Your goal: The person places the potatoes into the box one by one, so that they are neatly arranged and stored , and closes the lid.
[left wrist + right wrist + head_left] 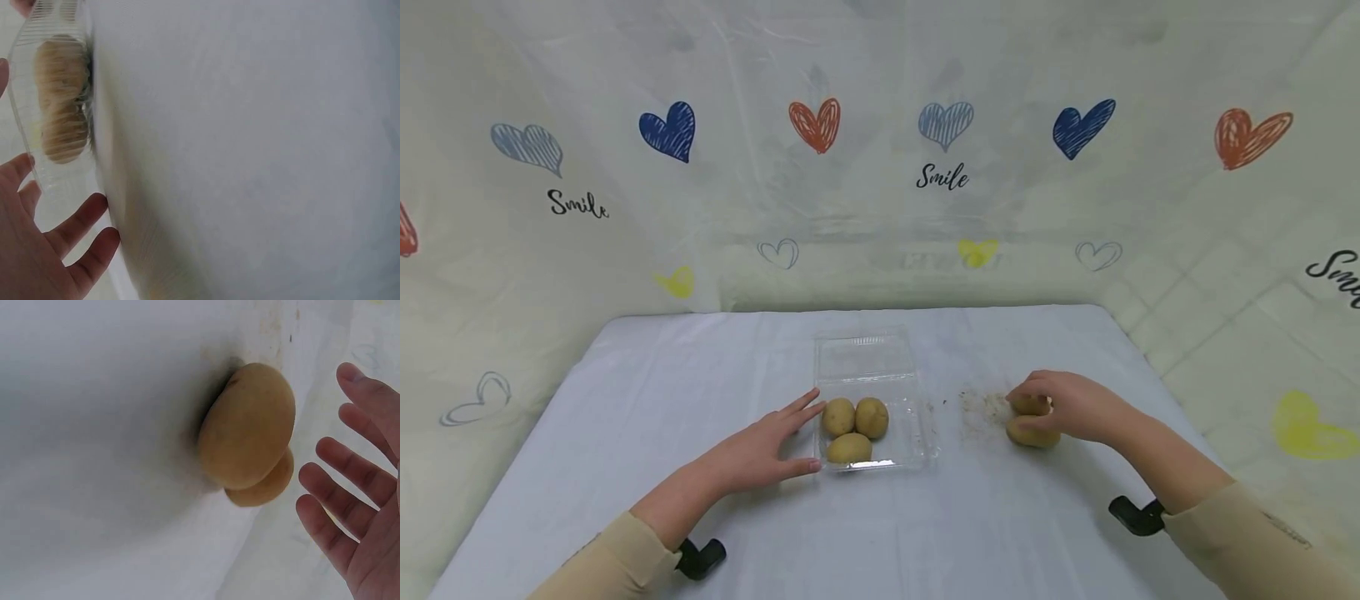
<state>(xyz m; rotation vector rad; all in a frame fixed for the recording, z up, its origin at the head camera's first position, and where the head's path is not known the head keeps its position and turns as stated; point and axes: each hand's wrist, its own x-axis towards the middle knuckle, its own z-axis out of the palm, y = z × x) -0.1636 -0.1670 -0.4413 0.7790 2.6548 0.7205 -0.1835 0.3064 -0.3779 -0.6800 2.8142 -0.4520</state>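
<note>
A clear plastic clamshell box [913, 429] holds three potatoes [849, 448] at the left of its base. My left hand [763, 454] is at the box's left side, fingers spread and fingertips right at its edge. In the left wrist view two of the potatoes [62, 69] show through the box wall. To the right, two more potatoes [1033, 435] lie close together on the cloth, one behind the other. My right hand [1078, 407] hovers over them. The right wrist view shows its fingers loosely spread, apart from the nearer potato [250, 425].
The box's lid [861, 357] is folded back, away from me. Brown crumbs of soil [981, 410] are scattered left of the loose potatoes. A white cloth [880, 542] covers the table, and a heart-printed sheet [880, 204] hangs behind it.
</note>
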